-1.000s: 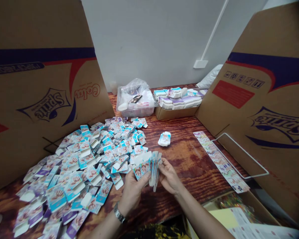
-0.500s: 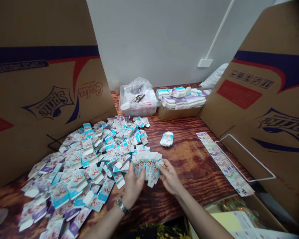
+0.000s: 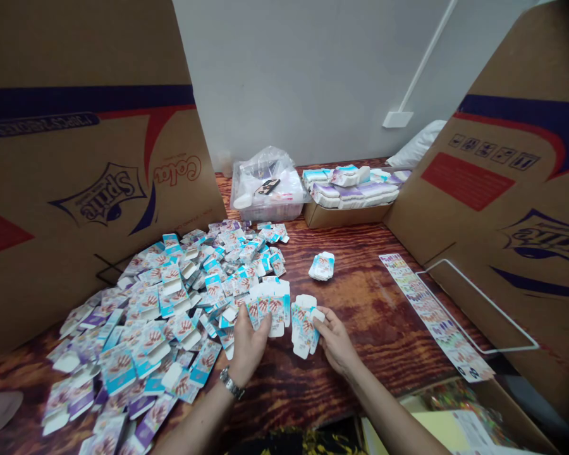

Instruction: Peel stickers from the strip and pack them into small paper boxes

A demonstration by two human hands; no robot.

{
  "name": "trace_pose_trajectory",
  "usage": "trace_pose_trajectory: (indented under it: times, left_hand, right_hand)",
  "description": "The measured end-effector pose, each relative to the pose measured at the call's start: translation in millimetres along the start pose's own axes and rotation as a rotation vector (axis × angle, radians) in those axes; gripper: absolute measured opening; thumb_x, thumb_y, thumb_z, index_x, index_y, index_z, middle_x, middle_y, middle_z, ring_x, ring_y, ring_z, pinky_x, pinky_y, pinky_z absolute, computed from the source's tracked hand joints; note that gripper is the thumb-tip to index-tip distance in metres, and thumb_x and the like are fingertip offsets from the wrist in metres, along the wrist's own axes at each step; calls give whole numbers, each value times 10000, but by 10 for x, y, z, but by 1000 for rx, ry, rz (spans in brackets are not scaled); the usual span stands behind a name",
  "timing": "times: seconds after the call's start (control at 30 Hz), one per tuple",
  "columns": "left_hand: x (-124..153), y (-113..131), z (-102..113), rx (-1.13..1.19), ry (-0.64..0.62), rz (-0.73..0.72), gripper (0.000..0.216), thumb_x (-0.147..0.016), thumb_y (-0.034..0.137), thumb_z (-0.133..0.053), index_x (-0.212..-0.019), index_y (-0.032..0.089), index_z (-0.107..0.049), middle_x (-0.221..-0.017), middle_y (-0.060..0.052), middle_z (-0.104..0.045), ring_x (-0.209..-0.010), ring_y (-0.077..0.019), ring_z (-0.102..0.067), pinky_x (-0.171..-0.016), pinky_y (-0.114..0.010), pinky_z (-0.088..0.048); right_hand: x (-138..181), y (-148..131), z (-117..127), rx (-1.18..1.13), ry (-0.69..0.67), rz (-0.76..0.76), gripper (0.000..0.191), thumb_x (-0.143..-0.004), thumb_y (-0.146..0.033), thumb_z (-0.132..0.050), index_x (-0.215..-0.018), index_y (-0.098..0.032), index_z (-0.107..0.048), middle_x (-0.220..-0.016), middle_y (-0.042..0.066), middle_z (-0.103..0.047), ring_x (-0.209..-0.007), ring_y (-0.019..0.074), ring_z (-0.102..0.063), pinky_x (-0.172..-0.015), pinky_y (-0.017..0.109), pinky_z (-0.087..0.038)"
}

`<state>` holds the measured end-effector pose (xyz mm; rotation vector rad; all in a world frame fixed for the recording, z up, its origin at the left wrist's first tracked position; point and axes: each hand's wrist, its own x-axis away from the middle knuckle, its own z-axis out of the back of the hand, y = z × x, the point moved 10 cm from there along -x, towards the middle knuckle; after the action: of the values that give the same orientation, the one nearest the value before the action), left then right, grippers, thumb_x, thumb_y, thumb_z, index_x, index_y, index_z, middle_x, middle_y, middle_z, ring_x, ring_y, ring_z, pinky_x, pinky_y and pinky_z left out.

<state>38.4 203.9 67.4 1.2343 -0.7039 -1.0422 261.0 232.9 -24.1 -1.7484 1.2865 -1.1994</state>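
My left hand (image 3: 250, 338) pinches a fanned set of flat, unfolded small cartons (image 3: 274, 306), white and blue with a printed hand picture. A smaller fan of the same flat cartons (image 3: 304, 325) is held between the thumb and fingers of my right hand (image 3: 334, 338). A narrow gap separates the two fans above the tabletop. Beyond them a small stack of flat cartons (image 3: 321, 266) lies on the wooden table (image 3: 355, 303). To the left spreads a large heap of folded small boxes (image 3: 152, 303), blue or purple, several with flaps standing open.
Large cardboard sheets (image 3: 99, 151) flank the table on the left and right. At the back stand a clear plastic tub (image 3: 270, 208) with a phone on top and a carton tray (image 3: 346, 216) of bundled flat cartons. A sticker strip (image 3: 436, 316) lies at right.
The single fan of flat cartons held across both hands has been parted in two. My right hand has drawn its share away to the right, while my left keeps the rest.
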Motion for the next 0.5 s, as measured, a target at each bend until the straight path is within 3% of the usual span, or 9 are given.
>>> trace_pose_trajectory:
  times: [0.1, 0.2, 0.33, 0.43, 0.5]
  left_hand:
    - [0, -115, -76, 138, -64, 91, 463, -742, 386, -639, -1100, 134, -488, -1048, -104, -621, -978, -227, -583, -897, -362, -447]
    - [53, -174, -204, 227, -122, 151, 468, -756, 372, -631, -1123, 137, -462, -1067, -106, -617, -965, -216, -591, -872, -351, -462]
    - [153, -177, -430, 337, -239, 224, 419, -792, 368, -596, -1116, 156, -436, -1041, -86, -624, -895, -195, -609, -797, -329, -491]
    - [204, -219, -500, 308, -254, 270, 410, -793, 391, -591, -1101, 155, -457, -1055, -86, -621, -941, -201, -598, -833, -329, -480]
    - [228, -271, -511, 266, -237, 279, 432, -795, 408, -585, -1124, 153, -470, -1128, -102, -598, -1049, -216, -561, -928, -347, -436]
  right_hand:
    - [8, -226, 92, 393, 45, 167, 478, -698, -468, -710, -1078, -205, -589, -1084, 89, -631, -1016, 274, -574, -919, 442, -427]
    - [96, -480, -62, 666, 58, 327, 473, -784, -437, -624, -1205, -231, -559, -1282, 82, -524, -1218, 278, -437, -1046, 435, -304]
    - [183, -430, -522, 732, -159, 281, 426, -883, -397, -503, -1289, -268, -496, -1171, 58, -607, -1071, 267, -559, -920, 397, -423]
    - [207, -346, -662, 732, -164, 247, 441, -903, -389, -473, -1327, -267, -454, -1068, 56, -652, -939, 263, -614, -815, 368, -468]
    - [208, -294, -698, 692, -147, 247, 467, -895, -391, -493, -1341, -266, -439, -1126, 57, -632, -994, 264, -599, -843, 359, -460]
